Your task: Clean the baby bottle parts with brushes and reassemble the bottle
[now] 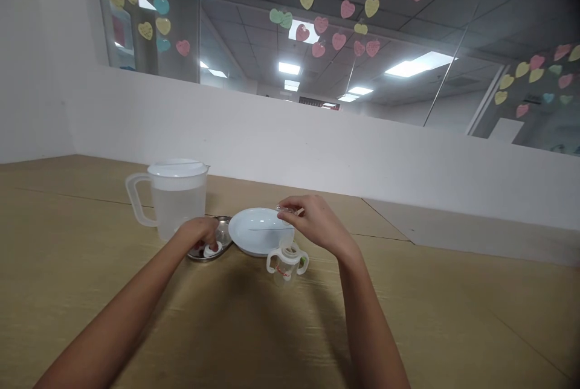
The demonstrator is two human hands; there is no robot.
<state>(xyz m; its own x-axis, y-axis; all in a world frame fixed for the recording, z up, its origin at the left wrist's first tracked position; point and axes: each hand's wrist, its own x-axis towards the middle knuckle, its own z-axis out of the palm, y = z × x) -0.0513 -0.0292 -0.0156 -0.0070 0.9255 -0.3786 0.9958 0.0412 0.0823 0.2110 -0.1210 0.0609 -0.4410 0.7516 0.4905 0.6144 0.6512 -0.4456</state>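
Observation:
My left hand [199,234] is over a round metal tray [223,233], its bent fingers on a small white ring-shaped piece [212,249]. My right hand [312,218] pinches a small clear piece [286,210] above the right side of a white plate [256,229]. Just in front of the plate, below my right hand, stands a clear cup with two handles [286,265] and red marking. The cup's top looks open, with its flap or rim raised; details are too small to tell.
Behind my left hand stands a large translucent lidded pitcher [179,199], its handle to the left. The brown table [254,334] meets a white wall [290,147], with a window bearing heart-shaped notes above.

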